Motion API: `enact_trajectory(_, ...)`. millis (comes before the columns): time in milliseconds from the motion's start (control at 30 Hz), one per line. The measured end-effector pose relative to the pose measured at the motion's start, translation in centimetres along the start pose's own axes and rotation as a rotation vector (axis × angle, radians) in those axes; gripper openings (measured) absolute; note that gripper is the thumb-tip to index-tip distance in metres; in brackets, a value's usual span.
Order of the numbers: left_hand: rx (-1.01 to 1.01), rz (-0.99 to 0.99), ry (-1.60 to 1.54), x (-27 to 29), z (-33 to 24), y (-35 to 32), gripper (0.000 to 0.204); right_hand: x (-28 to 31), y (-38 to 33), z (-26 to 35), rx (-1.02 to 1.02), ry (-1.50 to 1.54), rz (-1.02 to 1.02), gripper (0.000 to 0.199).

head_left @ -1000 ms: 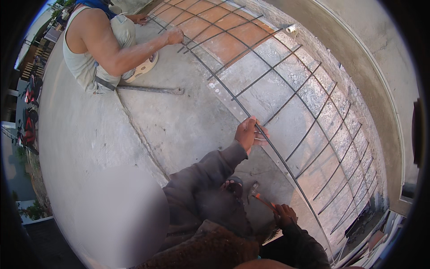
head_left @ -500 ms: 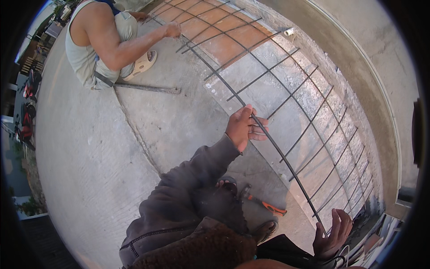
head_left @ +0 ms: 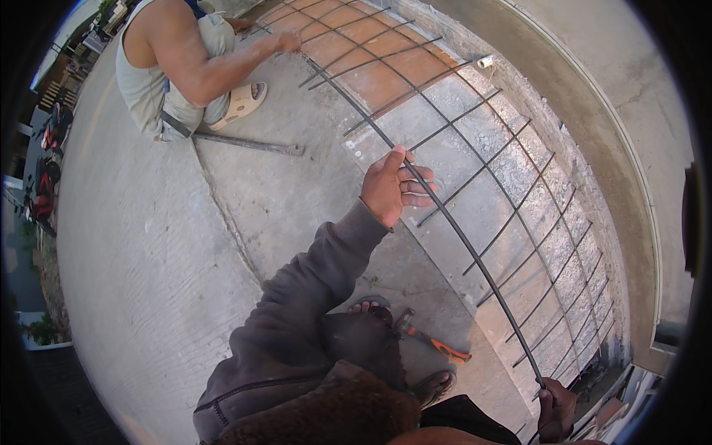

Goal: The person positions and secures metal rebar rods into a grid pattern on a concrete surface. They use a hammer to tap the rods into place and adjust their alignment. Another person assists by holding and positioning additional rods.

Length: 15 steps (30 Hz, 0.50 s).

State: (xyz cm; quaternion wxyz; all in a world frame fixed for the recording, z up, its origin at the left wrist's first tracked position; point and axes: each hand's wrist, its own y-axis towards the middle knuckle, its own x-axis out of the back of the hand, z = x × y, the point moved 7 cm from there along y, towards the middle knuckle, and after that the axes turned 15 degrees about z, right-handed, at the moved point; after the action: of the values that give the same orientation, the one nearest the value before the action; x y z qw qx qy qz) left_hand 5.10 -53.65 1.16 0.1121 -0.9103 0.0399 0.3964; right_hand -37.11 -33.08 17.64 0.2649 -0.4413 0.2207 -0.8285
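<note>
A long dark steel reinforcing bar (head_left: 475, 256) runs along the near-left edge of a grid of crossed bars, the rebar mesh (head_left: 506, 211). My left hand (head_left: 387, 189) holds this edge bar between thumb and fingers, the fingers reaching beneath it and partly stretched out. At the bar's near end, lower right, my right hand (head_left: 558, 410) is closed around it. Past my left hand, a co-worker's hand (head_left: 288, 41) is at the far part of the same mesh edge; the fingers are too small to read.
An orange-handled hammer (head_left: 441, 347) lies on the concrete beside my feet. Beneath the mesh are an orange-brown panel (head_left: 356, 55) and grey slabs. A metal bar (head_left: 256, 145) lies near the crouching co-worker (head_left: 189, 74). A low rough concrete ledge (head_left: 552, 122) borders the mesh's right side.
My right hand, open beside the bar's end before, has closed around it. My left hand has shifted slightly up and left with the bar.
</note>
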Motion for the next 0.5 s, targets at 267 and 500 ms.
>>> enact_trajectory(267, 0.107, -0.134, 0.192, 6.6, 5.6, -1.6, 0.033, -11.4, 6.3, -9.9, -0.145, 0.250, 0.489, 0.024)
enact_trajectory(500, 0.214, -0.232, 0.292, 11.6, 8.5, -3.1, 0.036, -18.9, 9.0, -12.0, 0.006, 0.307, 0.710, 0.030)
